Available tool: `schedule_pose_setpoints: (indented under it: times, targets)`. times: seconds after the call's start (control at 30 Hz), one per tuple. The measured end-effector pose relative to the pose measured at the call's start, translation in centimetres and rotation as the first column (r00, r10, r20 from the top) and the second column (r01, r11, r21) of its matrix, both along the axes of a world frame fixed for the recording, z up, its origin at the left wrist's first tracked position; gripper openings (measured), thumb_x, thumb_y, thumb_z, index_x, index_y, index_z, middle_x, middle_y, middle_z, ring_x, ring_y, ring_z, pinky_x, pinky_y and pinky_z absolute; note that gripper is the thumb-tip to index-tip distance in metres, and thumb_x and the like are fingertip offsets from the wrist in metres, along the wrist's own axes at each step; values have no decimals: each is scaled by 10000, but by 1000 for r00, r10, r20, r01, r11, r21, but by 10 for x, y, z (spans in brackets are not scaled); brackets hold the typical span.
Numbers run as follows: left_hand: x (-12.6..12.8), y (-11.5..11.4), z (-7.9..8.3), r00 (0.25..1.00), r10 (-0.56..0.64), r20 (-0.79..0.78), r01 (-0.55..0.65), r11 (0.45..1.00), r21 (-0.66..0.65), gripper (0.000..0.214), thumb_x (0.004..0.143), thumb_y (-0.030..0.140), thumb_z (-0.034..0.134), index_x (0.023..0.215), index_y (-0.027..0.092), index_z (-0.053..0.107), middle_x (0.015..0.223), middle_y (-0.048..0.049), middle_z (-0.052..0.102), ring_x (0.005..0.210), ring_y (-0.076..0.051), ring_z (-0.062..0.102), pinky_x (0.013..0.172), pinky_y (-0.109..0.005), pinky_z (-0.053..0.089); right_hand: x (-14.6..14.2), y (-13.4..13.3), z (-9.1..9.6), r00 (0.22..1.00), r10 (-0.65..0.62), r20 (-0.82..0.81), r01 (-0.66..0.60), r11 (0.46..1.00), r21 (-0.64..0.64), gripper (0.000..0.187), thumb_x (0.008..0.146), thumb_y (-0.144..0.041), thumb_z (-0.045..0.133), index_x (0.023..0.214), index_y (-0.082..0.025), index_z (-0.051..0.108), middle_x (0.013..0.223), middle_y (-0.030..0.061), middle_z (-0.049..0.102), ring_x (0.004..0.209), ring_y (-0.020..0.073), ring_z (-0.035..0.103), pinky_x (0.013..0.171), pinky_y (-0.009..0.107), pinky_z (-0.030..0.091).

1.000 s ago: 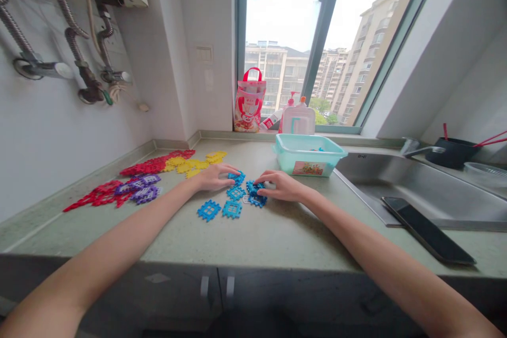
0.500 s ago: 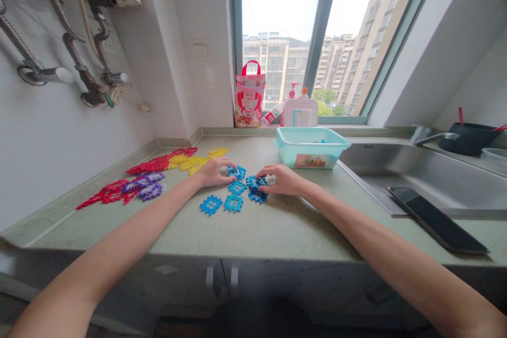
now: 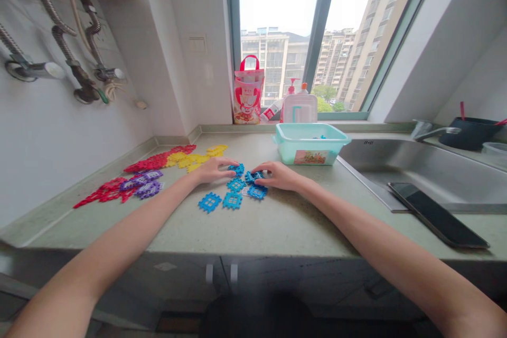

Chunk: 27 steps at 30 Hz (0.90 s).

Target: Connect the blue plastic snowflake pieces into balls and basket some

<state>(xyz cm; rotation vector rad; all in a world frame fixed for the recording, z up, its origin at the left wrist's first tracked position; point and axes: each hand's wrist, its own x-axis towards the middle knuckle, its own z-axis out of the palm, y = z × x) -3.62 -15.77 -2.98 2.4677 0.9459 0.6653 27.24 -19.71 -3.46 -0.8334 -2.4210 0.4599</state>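
Note:
Blue square interlocking building tiles with notched edges lie in a small cluster on the counter. My left hand [image 3: 214,170] is closed on a blue tile [image 3: 237,170] at the back of the cluster, thumb and fingers on its left side. Opposite it, my right hand [image 3: 280,176] grips another dark blue tile [image 3: 252,177] by its right side. Just in front of my right hand lies a blue tile [image 3: 257,193] partly over a whitish piece. Nearer me are a light blue tile [image 3: 232,200] and a blue tile [image 3: 209,202], flat on the counter.
Red tiles [image 3: 154,161], yellow tiles [image 3: 198,157] and purple tiles [image 3: 142,184] lie in groups to the left. A mint plastic bin [image 3: 285,150] stands behind my right hand. A phone [image 3: 435,214] overhangs the sink [image 3: 380,190] edge. Bags and bottles line the windowsill.
My fingers have shifted slightly on the two blue tiles, and the right one now sits a little farther back, uncovering more of the tile in front. The view has tipped slightly.

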Motion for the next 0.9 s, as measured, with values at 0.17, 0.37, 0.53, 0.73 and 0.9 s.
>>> schedule_pose_setpoints:
  times: [0.17,0.37,0.53,0.73,0.9]
  targets:
    - [-3,1,-1,1000,9,7,-10,996,85,468,842,520,761,1206,227,790,1295,-83,749,1211,-268,686,1109,-408,503,6,6,-2,997,-75,28,75,997,3,354,869,-420,766,1151,-208,794,994,51,791,859,196,684,768,290,506]
    - [-4,1,-5,995,60,85,-79,968,238,394,779,501,824,1057,221,833,1076,-84,800,1022,-250,731,1009,-390,551,19,9,-3,976,-212,-46,212,977,-5,301,835,-355,780,1102,-218,800,961,38,796,872,198,704,777,288,524]
    - [-4,3,-5,965,206,165,-234,957,172,420,809,513,794,1118,230,819,1142,-78,794,1102,-265,716,1056,-417,527,14,10,-4,981,-155,-113,148,987,-68,327,879,-381,736,1161,-222,781,1062,46,803,969,209,718,844,311,542]
    - [-2,0,-3,985,172,15,-172,985,28,486,825,554,747,1181,226,795,1196,-71,785,1111,-277,718,1035,-415,546,1,8,-4,999,0,-36,-1,999,-45,362,899,-422,725,1206,-238,778,1186,53,788,1079,235,703,981,348,510]
    - [-3,2,-2,991,130,-13,-130,991,26,512,812,576,754,1207,253,786,1256,-58,766,1187,-274,689,1077,-404,524,4,10,-3,999,52,-6,-52,998,-19,407,901,-423,720,1261,-239,760,1201,51,781,1074,238,705,987,345,504]
